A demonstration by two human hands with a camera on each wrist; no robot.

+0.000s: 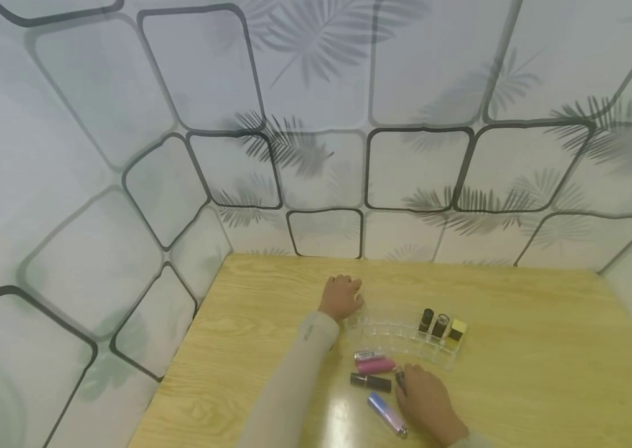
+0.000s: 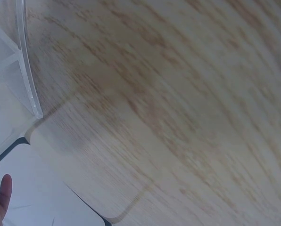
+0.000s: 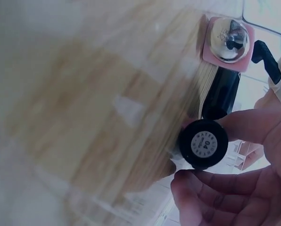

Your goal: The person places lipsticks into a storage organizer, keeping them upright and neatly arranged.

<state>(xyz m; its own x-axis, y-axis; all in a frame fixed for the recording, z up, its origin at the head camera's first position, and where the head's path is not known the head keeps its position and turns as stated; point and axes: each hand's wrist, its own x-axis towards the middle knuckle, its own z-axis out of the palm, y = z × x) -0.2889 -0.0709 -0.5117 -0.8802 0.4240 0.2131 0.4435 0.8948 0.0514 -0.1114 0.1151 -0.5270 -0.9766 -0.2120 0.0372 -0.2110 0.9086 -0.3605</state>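
My right hand (image 1: 427,401) pinches a black lipstick (image 3: 204,145) between thumb and fingers; its round base, with a label reading 04, faces the right wrist camera. At the left end of a clear lipstick organizer (image 1: 391,336), my left hand (image 1: 341,297) holds the far corner; in the left wrist view only some fingers (image 2: 4,190) show beside the clear edge. To the left of my right hand lie a silver tube (image 1: 369,356), a pink lipstick (image 1: 376,366), a black lipstick (image 1: 371,382) and a blue-to-pink tube (image 1: 387,414).
Several lipsticks stand in the organizer's right end, among them a black tube (image 1: 426,320), a dark one (image 1: 440,325) and one with a gold top (image 1: 458,330). The wooden table (image 1: 545,348) meets a patterned wall (image 1: 321,174) at the back and left.
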